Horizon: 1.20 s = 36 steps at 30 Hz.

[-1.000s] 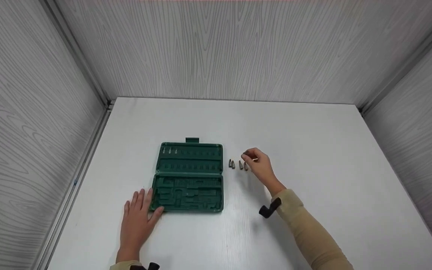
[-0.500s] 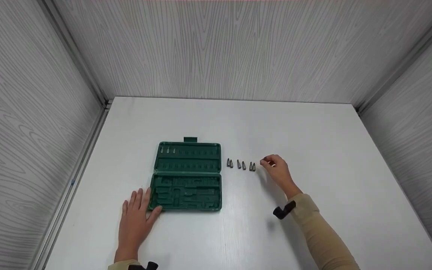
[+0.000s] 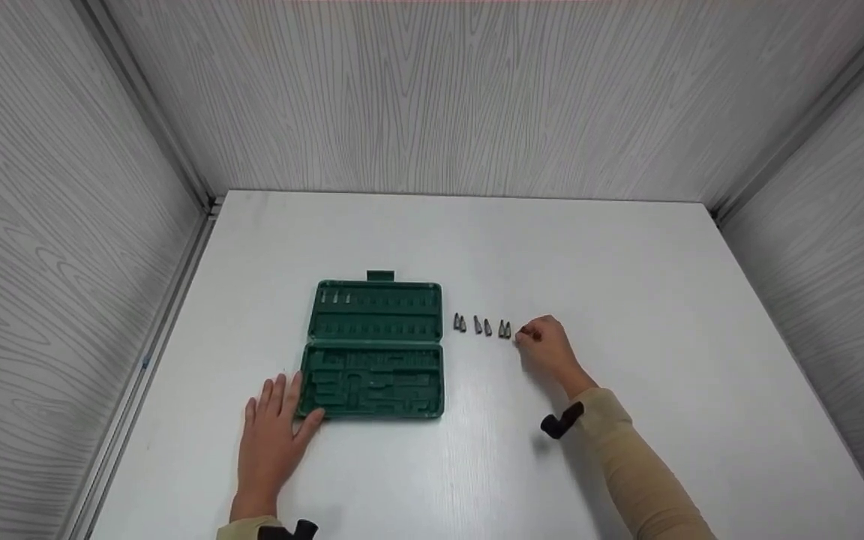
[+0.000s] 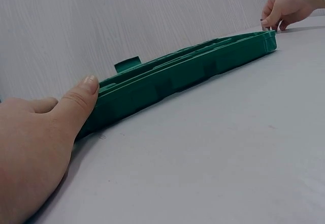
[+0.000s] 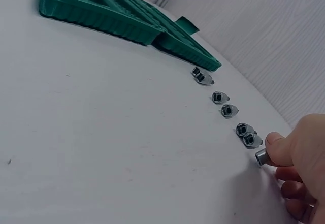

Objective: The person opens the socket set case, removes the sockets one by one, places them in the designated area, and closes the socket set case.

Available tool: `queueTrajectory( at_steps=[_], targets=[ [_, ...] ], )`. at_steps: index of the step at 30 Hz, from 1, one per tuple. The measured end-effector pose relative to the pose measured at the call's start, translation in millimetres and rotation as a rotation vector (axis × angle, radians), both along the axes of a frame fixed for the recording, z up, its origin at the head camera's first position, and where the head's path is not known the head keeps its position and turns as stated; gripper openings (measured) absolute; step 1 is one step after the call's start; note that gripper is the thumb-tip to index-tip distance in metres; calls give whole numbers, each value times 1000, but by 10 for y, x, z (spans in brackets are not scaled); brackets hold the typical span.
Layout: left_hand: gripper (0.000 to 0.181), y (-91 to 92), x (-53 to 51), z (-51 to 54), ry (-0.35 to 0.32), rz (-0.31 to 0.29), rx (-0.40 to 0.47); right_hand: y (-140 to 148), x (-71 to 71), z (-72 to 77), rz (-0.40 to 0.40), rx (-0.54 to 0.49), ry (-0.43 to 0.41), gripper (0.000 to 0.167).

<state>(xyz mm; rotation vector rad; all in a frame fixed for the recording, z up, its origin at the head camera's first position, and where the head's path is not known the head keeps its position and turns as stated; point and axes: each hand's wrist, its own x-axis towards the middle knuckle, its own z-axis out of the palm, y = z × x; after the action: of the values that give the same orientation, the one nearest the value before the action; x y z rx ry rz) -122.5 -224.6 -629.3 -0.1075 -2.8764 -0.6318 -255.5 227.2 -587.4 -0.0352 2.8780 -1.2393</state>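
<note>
Right hand point(image 3: 550, 349) pinches a metal socket point(image 5: 261, 157); outspread left hand point(image 3: 268, 446) touches the green case point(image 3: 374, 343).

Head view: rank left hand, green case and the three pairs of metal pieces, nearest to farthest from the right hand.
From the right hand:
1. Rightmost pair, just left
2. Middle pair, farther left
3. Leftmost pair, left again
4. Green case, left of the pairs
5. Left hand, at the case's near-left corner
</note>
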Motion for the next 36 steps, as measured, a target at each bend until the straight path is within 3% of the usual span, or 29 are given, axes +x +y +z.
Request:
queueTrajectory(
  at_steps=[13,21,27,36],
  targets=[
    [75,14,10,1,-8,-5,5,-70,24,-67,-53,21,48,19],
    [75,2,8,-8,-11,-3,9,-101,44,-132,-120,-62,105,14],
    [75,-8,15,19,-9,-2,-3,-143,50,-97,-165,-130,114,20],
    [73,9,20,0,18,3,-9,-414,3,5,-88,-125,303,20]
  ],
)
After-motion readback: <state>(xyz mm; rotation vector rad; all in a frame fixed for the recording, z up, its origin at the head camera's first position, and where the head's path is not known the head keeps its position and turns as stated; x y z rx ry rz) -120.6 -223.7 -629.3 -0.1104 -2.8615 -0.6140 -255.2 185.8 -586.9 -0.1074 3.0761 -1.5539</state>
